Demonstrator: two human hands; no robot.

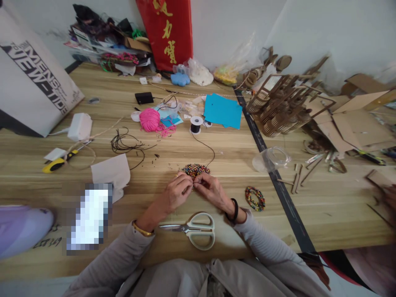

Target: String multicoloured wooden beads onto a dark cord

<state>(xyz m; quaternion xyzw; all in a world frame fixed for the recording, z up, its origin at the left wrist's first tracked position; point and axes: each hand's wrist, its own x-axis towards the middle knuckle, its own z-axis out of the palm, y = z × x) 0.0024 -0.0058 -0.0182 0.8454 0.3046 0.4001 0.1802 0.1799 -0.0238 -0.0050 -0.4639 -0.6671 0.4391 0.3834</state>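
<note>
- Landmark: bead pile (195, 168), multicoloured. Near edge partly covered by the hands.
- Left hand (177, 193) and right hand (213, 190) at the near side of the pile, fingertips nearly meeting. Grip: both pinched closed; whatever is between the fingertips is too small to tell.
- Black cord (210, 148) runs from the spool (195, 125), beyond the pile, down to its right end.
- Scissors (186, 228) on the near side of the pile, lying between the forearms, blades pointing left.
- Bead loops (261, 203) right of the pile, on the near side.
- Plastic cup (262, 162) farther right of the pile, on its side.
- Loose black cord (119, 142), white paper (108, 169), yellow-handled tool (57, 165): left of the pile.
- Pink yarn (149, 119) beyond the pile, to its left; blue sheets (222, 109) beyond, to its right.
- Desk (173, 152): wood grain, black strip (269, 159) crossing it right of the pile.
- Brown slatted pieces (278, 109) and cardboard (355, 132) far right of the pile.
- Red bag (170, 33) well beyond the pile, against the pale wall (241, 20).
</note>
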